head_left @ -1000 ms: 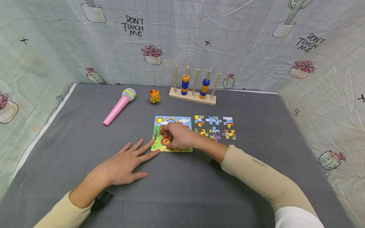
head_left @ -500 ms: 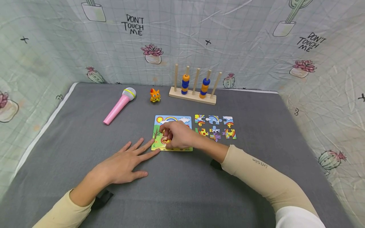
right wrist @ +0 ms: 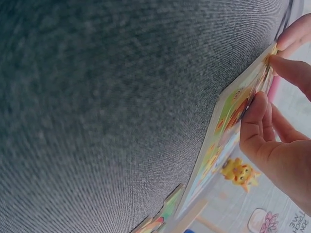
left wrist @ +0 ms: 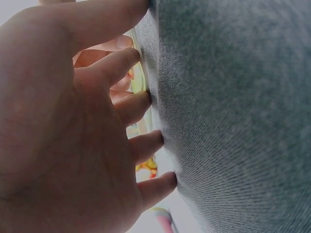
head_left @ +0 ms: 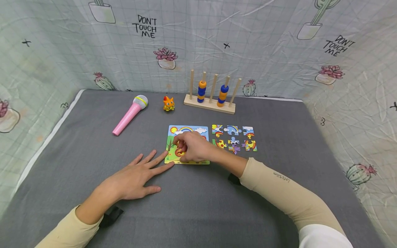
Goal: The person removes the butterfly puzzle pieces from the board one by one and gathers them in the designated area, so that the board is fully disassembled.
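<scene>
A small jigsaw board [head_left: 203, 162] with a sun, rainbow and snail picture lies on the grey cloth. My right hand [head_left: 196, 148] is over its middle, thumb and bent fingers pinching what looks like a puzzle piece [head_left: 180, 152] with the snail on it, down at the board; the palm hides much of the picture. My left hand [head_left: 133, 181] lies spread on the cloth, two fingertips at the board's lower left corner. In the right wrist view, the right thumb [right wrist: 291, 73] and curled fingers meet the board's surface. The left wrist view shows the left fingers [left wrist: 133, 107] extended.
Several loose puzzle pieces [head_left: 234, 131] lie in two rows right of the board. Behind stand a wooden peg rack [head_left: 209, 105] with orange and blue beads and an orange toy figure [head_left: 169, 104]. A pink toy microphone [head_left: 127, 119] lies at the left. A printed curtain [head_left: 198, 41] hangs behind.
Both hands keep nearly the same place throughout. The piece with the snail under the right hand's fingers looks slightly shifted; the loose pieces lie as before.
</scene>
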